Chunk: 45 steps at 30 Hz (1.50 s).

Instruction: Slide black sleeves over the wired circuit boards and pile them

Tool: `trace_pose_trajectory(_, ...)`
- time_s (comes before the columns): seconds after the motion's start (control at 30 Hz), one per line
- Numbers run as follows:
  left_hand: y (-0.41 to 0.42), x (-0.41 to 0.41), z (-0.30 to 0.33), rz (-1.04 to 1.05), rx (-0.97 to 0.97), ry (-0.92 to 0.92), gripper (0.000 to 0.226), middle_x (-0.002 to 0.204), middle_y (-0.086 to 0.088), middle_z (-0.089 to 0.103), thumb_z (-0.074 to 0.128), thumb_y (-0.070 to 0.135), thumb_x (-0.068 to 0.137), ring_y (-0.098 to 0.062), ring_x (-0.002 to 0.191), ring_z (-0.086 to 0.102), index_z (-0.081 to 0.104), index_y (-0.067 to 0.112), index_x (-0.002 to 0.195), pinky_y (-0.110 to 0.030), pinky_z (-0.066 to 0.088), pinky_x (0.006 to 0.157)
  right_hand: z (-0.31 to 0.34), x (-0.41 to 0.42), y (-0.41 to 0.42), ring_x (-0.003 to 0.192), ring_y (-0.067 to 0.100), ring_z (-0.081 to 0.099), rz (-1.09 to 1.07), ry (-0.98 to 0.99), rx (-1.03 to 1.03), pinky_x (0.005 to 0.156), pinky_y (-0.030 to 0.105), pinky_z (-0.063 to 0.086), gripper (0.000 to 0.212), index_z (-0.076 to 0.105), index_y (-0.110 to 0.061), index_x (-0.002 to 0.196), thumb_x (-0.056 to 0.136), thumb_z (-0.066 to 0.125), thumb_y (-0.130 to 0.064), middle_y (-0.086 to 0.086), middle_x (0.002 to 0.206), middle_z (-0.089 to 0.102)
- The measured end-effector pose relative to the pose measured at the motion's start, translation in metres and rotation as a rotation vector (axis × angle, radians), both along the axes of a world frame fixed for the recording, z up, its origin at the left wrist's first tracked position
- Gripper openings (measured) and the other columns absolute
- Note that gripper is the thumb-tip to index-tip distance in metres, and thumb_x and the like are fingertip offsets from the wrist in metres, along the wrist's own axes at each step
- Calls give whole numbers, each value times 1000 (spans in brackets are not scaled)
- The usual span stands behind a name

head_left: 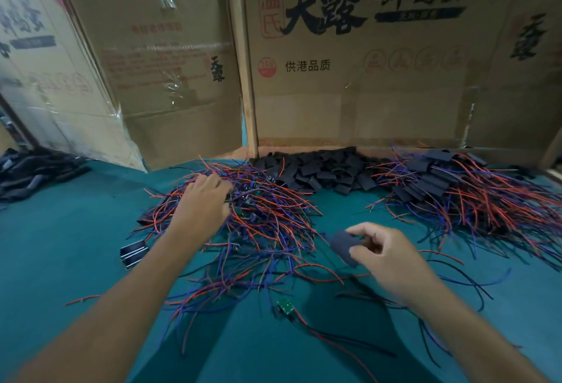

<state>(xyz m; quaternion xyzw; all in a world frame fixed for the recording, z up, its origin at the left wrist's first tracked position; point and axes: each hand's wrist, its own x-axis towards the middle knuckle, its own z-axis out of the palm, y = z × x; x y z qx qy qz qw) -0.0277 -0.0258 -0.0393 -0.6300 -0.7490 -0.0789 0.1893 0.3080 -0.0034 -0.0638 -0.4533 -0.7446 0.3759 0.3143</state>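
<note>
A tangle of red and blue wired circuit boards (pixel 261 224) lies in the middle of the green table. My left hand (pixel 203 200) reaches into its far left part, fingers curled down among the wires; what they hold is hidden. My right hand (pixel 386 255) pinches a black sleeve (pixel 343 247) between thumb and fingers just right of the tangle. Loose black sleeves (pixel 322 169) are heaped at the back centre. A pile of sleeved boards (pixel 450 194) with trailing wires lies at the right. One bare green board (pixel 285 305) with wires lies near me.
Cardboard boxes (pixel 349 72) wall off the back of the green table (pixel 76 245). A small black open-ended case (pixel 133 253) lies left of the tangle. Dark bundled items (pixel 33 172) sit at the far left edge. Loose black wires (pixel 456 285) trail at the right front.
</note>
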Motion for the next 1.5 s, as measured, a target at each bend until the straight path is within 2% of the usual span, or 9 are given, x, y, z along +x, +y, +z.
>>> trace_pose_trajectory(0.17,16,-6,10,89,-150,214,32,122,-1,59,58,40,96,-24,116,53,56,21,122,-37,42,97,-1,-2,-8,56,4,41,142,-376,249,54,22,33,22,59,-36,103,83,57,-27,-8,62,48)
trace_pose_trajectory(0.3,14,-1,12,56,-129,387,28,117,3,60,59,41,96,-21,115,54,57,25,118,-34,41,95,-4,-7,-15,85,8,49,160,-587,337,68,28,37,20,52,-40,110,92,48,-48,-18,88,46)
trace_pose_trajectory(0.4,6,-3,29,20,-134,332,28,113,2,63,61,43,94,-21,111,55,60,23,113,-35,43,92,-5,-9,-16,102,15,54,198,-700,366,80,33,42,36,53,-39,117,93,40,-64,-12,105,52)
trace_pose_trajectory(0.53,-10,-2,71,-74,11,-24,18,95,-2,69,72,36,87,-16,82,53,65,21,94,-34,45,78,-5,-11,-17,105,17,56,255,-714,341,83,35,45,51,55,-39,125,88,42,-72,-9,110,52)
trace_pose_trajectory(0.67,-33,21,101,-208,258,-404,18,74,18,65,76,34,85,4,61,56,58,32,81,-20,41,61,-5,-10,-18,106,19,55,288,-735,353,85,35,46,53,53,-37,134,91,42,-66,-5,113,51)
trace_pose_trajectory(0.8,-39,56,92,-355,365,-920,7,79,2,75,57,31,100,-13,47,56,51,28,99,-19,46,50,-2,-9,-20,104,20,55,302,-746,370,85,36,49,41,58,-30,126,95,41,-53,-3,114,51)
trace_pose_trajectory(1.03,-30,97,32,-351,452,-1868,15,65,-2,60,47,25,104,-15,54,47,45,11,97,-25,42,55,-4,-9,-13,113,25,53,340,-861,404,93,38,47,43,54,-23,128,94,50,-50,2,121,52)
trace_pose_trajectory(1.3,-29,98,15,-298,676,-2231,25,65,-3,58,48,23,104,-12,51,47,45,13,80,-21,46,52,9,4,-1,99,10,52,139,-398,356,87,20,38,39,58,-24,124,88,66,-39,-9,107,57)
trace_pose_trajectory(1.5,-35,105,16,-309,750,-2164,25,65,-4,65,54,24,101,-12,53,59,46,15,79,-21,52,55,-2,-15,-20,93,15,57,79,-263,451,86,35,47,31,61,-22,113,85,70,-33,-7,100,59)
